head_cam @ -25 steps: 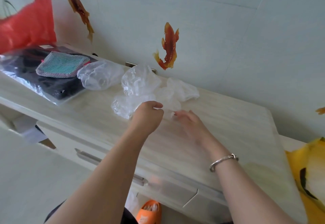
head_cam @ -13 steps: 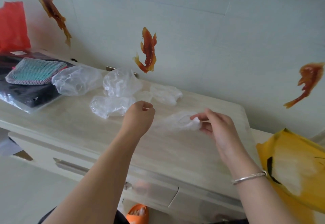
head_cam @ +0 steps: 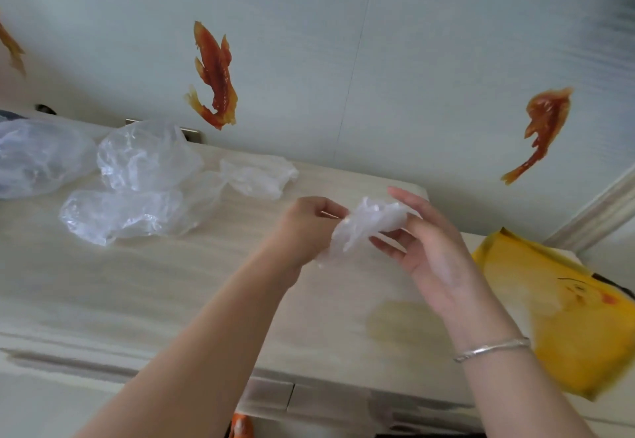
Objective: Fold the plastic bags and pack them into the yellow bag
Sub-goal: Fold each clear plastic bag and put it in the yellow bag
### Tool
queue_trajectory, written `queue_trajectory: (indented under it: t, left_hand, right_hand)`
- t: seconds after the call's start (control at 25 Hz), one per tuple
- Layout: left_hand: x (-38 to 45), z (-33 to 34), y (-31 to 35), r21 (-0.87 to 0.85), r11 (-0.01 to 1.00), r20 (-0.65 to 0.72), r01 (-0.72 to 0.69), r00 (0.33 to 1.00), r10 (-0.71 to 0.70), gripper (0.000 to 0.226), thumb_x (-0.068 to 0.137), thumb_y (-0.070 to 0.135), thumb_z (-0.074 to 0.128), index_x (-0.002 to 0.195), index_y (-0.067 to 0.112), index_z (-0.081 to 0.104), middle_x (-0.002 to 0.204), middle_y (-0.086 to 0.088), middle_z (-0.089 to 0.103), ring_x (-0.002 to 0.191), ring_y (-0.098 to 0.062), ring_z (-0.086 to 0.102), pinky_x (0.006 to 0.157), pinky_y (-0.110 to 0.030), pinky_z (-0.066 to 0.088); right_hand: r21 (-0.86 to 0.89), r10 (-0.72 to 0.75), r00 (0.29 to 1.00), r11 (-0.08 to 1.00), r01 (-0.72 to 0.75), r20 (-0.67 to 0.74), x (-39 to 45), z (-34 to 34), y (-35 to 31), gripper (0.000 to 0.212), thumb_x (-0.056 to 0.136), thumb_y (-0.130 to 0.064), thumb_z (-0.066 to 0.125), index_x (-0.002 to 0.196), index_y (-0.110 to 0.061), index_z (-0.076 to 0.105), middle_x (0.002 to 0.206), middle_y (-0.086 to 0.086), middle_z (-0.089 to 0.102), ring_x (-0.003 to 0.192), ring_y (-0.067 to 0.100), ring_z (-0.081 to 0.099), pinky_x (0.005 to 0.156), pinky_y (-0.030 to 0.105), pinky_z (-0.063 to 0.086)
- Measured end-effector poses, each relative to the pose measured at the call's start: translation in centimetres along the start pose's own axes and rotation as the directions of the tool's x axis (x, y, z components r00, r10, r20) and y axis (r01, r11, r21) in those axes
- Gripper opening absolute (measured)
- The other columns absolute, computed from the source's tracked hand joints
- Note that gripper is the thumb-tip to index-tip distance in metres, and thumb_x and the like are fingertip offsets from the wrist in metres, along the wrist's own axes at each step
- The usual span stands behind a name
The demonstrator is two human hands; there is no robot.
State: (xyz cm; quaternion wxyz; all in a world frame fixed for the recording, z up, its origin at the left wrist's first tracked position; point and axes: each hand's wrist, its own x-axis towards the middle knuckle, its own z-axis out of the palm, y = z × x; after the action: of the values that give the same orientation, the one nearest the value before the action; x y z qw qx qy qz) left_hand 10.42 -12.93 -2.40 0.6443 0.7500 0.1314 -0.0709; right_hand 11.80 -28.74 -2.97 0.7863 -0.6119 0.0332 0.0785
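Left of the held bag, four crumpled clear bags (head_cam: pixel 144 176) lie loose on the desk (head_cam: pixel 171 300), waiting their turn. The left hand (head_cam: pixel 302 231) curls its fingers into a pinch on one end of the small plastic bag (head_cam: pixel 367 224), which is lifted just above the desk; the right hand (head_cam: pixel 429 248) holds the other end between thumb and partly spread fingers. To fold it well, I would pull it flat first, press out the air, then crease it. Right of the held bag, the yellow bag (head_cam: pixel 567 317) hangs at the desk's edge, near enough to drop it in.
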Motion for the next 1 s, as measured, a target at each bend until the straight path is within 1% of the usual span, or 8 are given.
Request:
queue_trajectory:
  t: [0.12,0.24,0.36,0.44,0.64,0.84,0.96,1.0]
  left_hand:
    - [1.9,1.0,0.2,-0.031,0.989,-0.122,-0.142,0.983,0.137,0.004,0.083,0.015,0.071,0.085,0.013,0.067,0.069,0.005,0.062,0.055,-0.006,0.055,0.048,-0.012,0.042]
    - [3.8,1.8,0.4,0.067,0.964,-0.194,-0.256,0.945,0.264,0.005,0.083,0.011,0.069,0.087,0.014,0.068,0.081,0.004,0.068,0.070,-0.010,0.063,0.064,-0.018,0.050]
    - [5.2,2.9,0.3,0.134,0.951,-0.186,-0.279,0.935,0.301,0.007,0.082,0.011,0.067,0.086,0.018,0.066,0.082,0.007,0.069,0.072,-0.009,0.066,0.065,-0.016,0.051]
    - [5.9,3.6,0.1,0.161,0.946,-0.175,-0.281,0.935,0.308,0.008,0.082,0.013,0.067,0.086,0.019,0.065,0.081,0.008,0.069,0.072,-0.007,0.066,0.061,-0.013,0.050]
    - [7.1,4.2,0.1,0.080,0.961,-0.205,-0.265,0.939,0.276,0.015,0.081,0.009,0.067,0.093,0.019,0.066,0.091,0.012,0.068,0.074,-0.003,0.066,0.067,-0.019,0.054]
    - [7.8,3.8,0.2,0.005,0.974,-0.254,-0.228,0.941,0.222,0.020,0.080,0.005,0.066,0.095,0.017,0.065,0.092,0.009,0.069,0.079,-0.002,0.066,0.069,-0.018,0.054]
    - [8.0,3.7,0.3,-0.030,0.970,-0.282,-0.241,0.933,0.223,0.021,0.079,0.000,0.063,0.093,0.016,0.063,0.088,0.009,0.069,0.079,0.000,0.066,0.064,-0.014,0.053]
    - [8.0,3.7,0.4,-0.057,0.968,-0.289,-0.245,0.932,0.219,0.023,0.079,-0.002,0.062,0.094,0.016,0.063,0.089,0.009,0.068,0.079,0.000,0.065,0.061,-0.011,0.051]
  right_hand:
    - [0.125,0.212,0.975,0.971,-0.203,-0.060,1.2,-0.7,0.3,0.013,0.095,-0.013,0.052,0.105,-0.013,0.059,0.085,0.007,0.064,0.067,0.018,0.062,0.062,0.032,0.052]
    - [0.026,0.325,0.946,0.946,-0.324,-0.014,2.0,-1.1,0.4,0.016,0.096,-0.027,0.051,0.097,-0.015,0.062,0.082,0.004,0.063,0.064,0.015,0.061,0.061,0.031,0.049]
    - [-0.088,0.286,0.956,0.956,-0.281,0.060,2.8,-1.0,0.1,0.022,0.097,-0.032,0.051,0.090,-0.018,0.067,0.075,-0.004,0.066,0.064,0.011,0.062,0.065,0.030,0.051]
    - [-0.127,0.251,0.966,0.962,-0.243,0.053,3.7,-1.2,0.4,0.017,0.096,-0.024,0.053,0.089,-0.017,0.067,0.071,-0.006,0.067,0.062,0.008,0.062,0.068,0.029,0.051]
    - [-0.152,0.172,0.985,0.974,-0.168,0.010,5.8,-1.8,0.7,0.014,0.092,-0.010,0.057,0.096,-0.008,0.070,0.080,0.000,0.070,0.069,0.010,0.066,0.063,0.026,0.051]
    - [-0.107,0.200,0.975,0.976,-0.190,0.094,7.3,-0.6,1.1,0.040,0.084,-0.026,0.059,0.116,-0.003,0.065,0.117,0.025,0.063,0.099,0.040,0.062,0.086,0.045,0.049]
    - [-0.116,0.157,0.986,0.982,-0.149,0.055,7.5,0.7,1.3,0.036,0.080,-0.028,0.073,0.103,0.000,0.068,0.090,0.016,0.069,0.075,0.022,0.064,0.071,0.036,0.051]
    - [-0.096,0.152,0.988,0.984,-0.150,0.016,7.6,1.0,1.4,0.030,0.083,-0.023,0.071,0.103,0.000,0.068,0.092,0.015,0.071,0.077,0.022,0.065,0.073,0.040,0.053]
